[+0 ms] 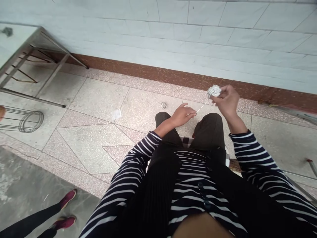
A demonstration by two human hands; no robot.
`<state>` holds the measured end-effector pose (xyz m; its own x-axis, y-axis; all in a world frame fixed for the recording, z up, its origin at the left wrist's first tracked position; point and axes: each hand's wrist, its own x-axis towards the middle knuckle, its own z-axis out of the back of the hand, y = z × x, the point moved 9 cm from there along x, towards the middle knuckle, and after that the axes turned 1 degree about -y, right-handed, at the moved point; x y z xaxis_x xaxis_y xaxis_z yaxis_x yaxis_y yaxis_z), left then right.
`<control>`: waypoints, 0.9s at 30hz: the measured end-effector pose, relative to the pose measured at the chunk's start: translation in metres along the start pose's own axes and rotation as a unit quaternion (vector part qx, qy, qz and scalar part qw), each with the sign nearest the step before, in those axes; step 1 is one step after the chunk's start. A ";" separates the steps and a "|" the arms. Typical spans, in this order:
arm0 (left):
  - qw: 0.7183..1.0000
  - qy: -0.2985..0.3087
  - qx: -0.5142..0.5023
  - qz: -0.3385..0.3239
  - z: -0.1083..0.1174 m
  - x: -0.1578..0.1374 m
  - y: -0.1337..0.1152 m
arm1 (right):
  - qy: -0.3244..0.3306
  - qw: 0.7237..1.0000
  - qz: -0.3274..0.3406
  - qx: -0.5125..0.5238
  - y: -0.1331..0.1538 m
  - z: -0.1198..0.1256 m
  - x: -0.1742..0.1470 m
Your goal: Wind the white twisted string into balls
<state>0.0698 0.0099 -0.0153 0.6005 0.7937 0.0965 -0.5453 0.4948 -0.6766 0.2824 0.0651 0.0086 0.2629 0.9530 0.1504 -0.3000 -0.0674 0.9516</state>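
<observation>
String ball, one, gripped by right fingers; one strand pinched by left fingers; second ball on floor.

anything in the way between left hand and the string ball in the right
Nothing visible; only a taut strand spans the gap from the left hand to the string ball in the right hand.

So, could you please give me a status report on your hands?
Right fingers holding round white string ball; left fingers pinching its thin white strand. Small greyish ball on speckled floor. Nothing visibly in the way.
</observation>
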 end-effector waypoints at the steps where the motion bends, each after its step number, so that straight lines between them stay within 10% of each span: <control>1: 1.000 -0.004 0.017 -0.016 0.005 0.000 -0.006 | 0.017 0.999 0.006 -0.044 -0.008 -0.007 -0.001; 11: 0.993 -0.048 0.097 -0.043 0.035 0.019 0.000 | 0.291 0.936 -0.101 0.170 0.001 -0.063 -0.092; 20: 1.000 0.007 0.019 0.023 -0.009 -0.017 0.005 | 0.119 0.980 -0.048 0.152 0.009 -0.038 -0.033; 27: 0.988 -0.028 0.144 -0.038 0.026 -0.015 -0.016 | 0.133 0.987 -0.021 -0.082 -0.022 -0.054 -0.037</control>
<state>0.0538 -0.0009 0.0134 0.6174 0.7645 0.1852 -0.6485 0.6279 -0.4303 0.2297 0.0476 -0.0322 0.0352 0.9993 0.0145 -0.4443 0.0027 0.8959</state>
